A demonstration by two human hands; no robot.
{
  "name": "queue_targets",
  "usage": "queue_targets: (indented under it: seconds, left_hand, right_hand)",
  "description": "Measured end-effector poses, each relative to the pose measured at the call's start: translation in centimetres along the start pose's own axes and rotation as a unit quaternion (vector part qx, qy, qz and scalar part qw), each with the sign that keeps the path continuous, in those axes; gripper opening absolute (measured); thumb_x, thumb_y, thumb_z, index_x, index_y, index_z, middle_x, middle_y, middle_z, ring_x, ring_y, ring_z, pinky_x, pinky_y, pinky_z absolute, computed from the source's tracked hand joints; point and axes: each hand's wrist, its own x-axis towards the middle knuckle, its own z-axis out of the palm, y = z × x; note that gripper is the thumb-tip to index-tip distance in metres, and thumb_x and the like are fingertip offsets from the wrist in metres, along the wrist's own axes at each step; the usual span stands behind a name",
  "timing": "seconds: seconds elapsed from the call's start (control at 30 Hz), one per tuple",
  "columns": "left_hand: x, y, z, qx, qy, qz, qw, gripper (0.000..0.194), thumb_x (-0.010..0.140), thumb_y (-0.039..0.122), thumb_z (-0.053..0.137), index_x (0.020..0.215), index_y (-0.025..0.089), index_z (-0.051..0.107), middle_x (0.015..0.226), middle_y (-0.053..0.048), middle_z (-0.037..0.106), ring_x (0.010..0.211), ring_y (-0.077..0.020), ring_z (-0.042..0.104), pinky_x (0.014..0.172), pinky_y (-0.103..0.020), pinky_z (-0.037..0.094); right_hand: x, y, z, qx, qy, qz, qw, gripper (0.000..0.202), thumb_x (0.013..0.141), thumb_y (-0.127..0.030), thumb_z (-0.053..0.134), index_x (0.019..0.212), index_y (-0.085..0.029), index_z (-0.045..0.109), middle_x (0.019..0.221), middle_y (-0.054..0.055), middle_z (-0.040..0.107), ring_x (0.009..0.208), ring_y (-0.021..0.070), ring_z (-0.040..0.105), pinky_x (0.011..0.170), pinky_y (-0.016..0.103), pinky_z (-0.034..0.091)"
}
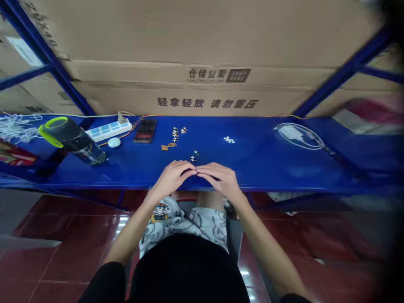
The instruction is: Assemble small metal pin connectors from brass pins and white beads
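Apparently, the nearest white piece (193,158) lies crosswise.

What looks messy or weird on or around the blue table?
The white strings at the far left lie in a loose tangle, messier than everything else. The dark bottle seems to lean, but that may just be the camera's angle. I see nothing spilled.

The blue shelf (259,158) looks like smooth, glossy painted metal, the carton (202,50) matt cardboard, the power strip (109,131) and small white pieces (229,139) plastic; the floor tiles (78,240) are glossy.
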Motion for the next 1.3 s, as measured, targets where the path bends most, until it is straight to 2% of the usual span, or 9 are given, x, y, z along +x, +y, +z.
queue_targets:
  seconds: [0.23, 0.4, 0.57, 0.87, 0.97, 1.07, 1.13, 1.2, 1.3]
  left_hand:
    - [-0.1, 0.2, -0.1, 0.041, 0.031, -0.005, 0.999, 0.016, 0.102, 0.034, 0.056, 0.099, 0.023, 0.067, 0.095, 0.001, 0.074, 0.088, -0.0173, 0.066, 0.082, -0.031, 0.042]
    - [-0.1, 0.3, 0.0, 0.092, 0.004, 0.013, 0.996, 0.019, 0.104, 0.034, 0.054, 0.096, 0.022, 0.066, 0.095, 0.002, 0.075, 0.086, -0.0168, 0.066, 0.082, -0.032, 0.041]
    - [-0.1, 0.4, 0.1, 0.094, 0.016, 0.005, 0.995, 0.022, 0.104, 0.036, 0.052, 0.097, 0.022, 0.067, 0.095, 0.001, 0.076, 0.086, -0.0163, 0.066, 0.082, -0.033, 0.042]
    - [-0.2, 0.3, 0.1, 0.104, -0.001, 0.007, 0.995, 0.023, 0.104, 0.038, 0.051, 0.098, 0.023, 0.068, 0.095, 0.002, 0.076, 0.087, -0.0165, 0.067, 0.083, -0.033, 0.042]
    - [-0.1, 0.4, 0.1, 0.107, 0.013, -0.003, 0.994, 0.021, 0.103, 0.039, 0.054, 0.102, 0.024, 0.068, 0.099, 0.002, 0.076, 0.091, -0.0172, 0.067, 0.086, -0.034, 0.042]
    - [0.0, 0.5, 0.2, 0.113, 0.039, -0.034, 0.992, 0.022, 0.102, 0.041, 0.055, 0.112, 0.024, 0.066, 0.106, 0.000, 0.075, 0.099, -0.0189, 0.066, 0.090, -0.035, 0.044]
    - [0.0, 0.5, 0.2, 0.122, 0.055, -0.055, 0.989, 0.021, 0.103, 0.039, 0.054, 0.113, 0.024, 0.065, 0.110, -0.001, 0.073, 0.102, -0.0196, 0.065, 0.091, -0.035, 0.044]
    - [-0.1, 0.5, 0.2, 0.134, 0.063, -0.070, 0.987, 0.018, 0.104, 0.035, 0.053, 0.113, 0.024, 0.065, 0.113, -0.001, 0.072, 0.105, -0.0201, 0.064, 0.092, -0.036, 0.044]
    - [-0.1, 0.5, 0.3, 0.145, 0.061, -0.080, 0.984, 0.017, 0.105, 0.031, 0.052, 0.114, 0.024, 0.065, 0.113, -0.002, 0.071, 0.106, -0.0207, 0.063, 0.094, -0.037, 0.044]
  right_hand:
    - [0.6, 0.0, -0.4, 0.005, 0.006, 0.107, 0.994, 0.014, 0.093, -0.028, 0.069, 0.103, -0.027, 0.078, 0.097, 0.003, 0.079, 0.087, 0.0206, 0.073, 0.081, 0.036, 0.058]
    - [0.8, 0.0, -0.5, 0.027, -0.046, 0.107, 0.993, 0.009, 0.092, -0.030, 0.070, 0.097, -0.028, 0.078, 0.092, 0.001, 0.078, 0.083, 0.0199, 0.070, 0.078, 0.035, 0.055]
    - [0.9, 0.0, -0.7, 0.023, -0.028, 0.153, 0.988, 0.010, 0.090, -0.035, 0.073, 0.092, -0.027, 0.077, 0.089, 0.002, 0.078, 0.079, 0.0199, 0.069, 0.076, 0.035, 0.054]
    - [0.9, 0.0, -1.1, 0.047, -0.070, 0.166, 0.983, 0.014, 0.093, -0.037, 0.067, 0.093, -0.026, 0.076, 0.091, 0.003, 0.077, 0.083, 0.0205, 0.069, 0.080, 0.036, 0.053]
    - [0.8, 0.0, -1.0, 0.045, -0.060, 0.189, 0.979, 0.015, 0.091, -0.038, 0.068, 0.093, -0.026, 0.076, 0.092, 0.003, 0.077, 0.082, 0.0200, 0.069, 0.080, 0.035, 0.053]
    - [1.1, 0.7, -0.9, 0.008, 0.015, 0.250, 0.968, 0.019, 0.089, -0.041, 0.067, 0.091, -0.024, 0.076, 0.093, 0.004, 0.078, 0.078, 0.0202, 0.070, 0.075, 0.034, 0.054]
    - [1.6, 1.7, -0.8, -0.059, 0.055, 0.287, 0.955, 0.020, 0.090, -0.041, 0.065, 0.091, -0.024, 0.077, 0.091, 0.004, 0.078, 0.076, 0.0206, 0.070, 0.072, 0.033, 0.054]
    - [2.5, 3.0, -0.9, -0.158, 0.053, 0.298, 0.940, 0.019, 0.090, -0.038, 0.062, 0.090, -0.025, 0.077, 0.088, 0.004, 0.078, 0.074, 0.0205, 0.070, 0.071, 0.033, 0.051]
    - [4.0, 4.5, -0.9, -0.239, -0.001, 0.301, 0.923, 0.016, 0.089, -0.033, 0.063, 0.086, -0.026, 0.076, 0.088, 0.003, 0.076, 0.072, 0.0194, 0.067, 0.063, 0.031, 0.045]
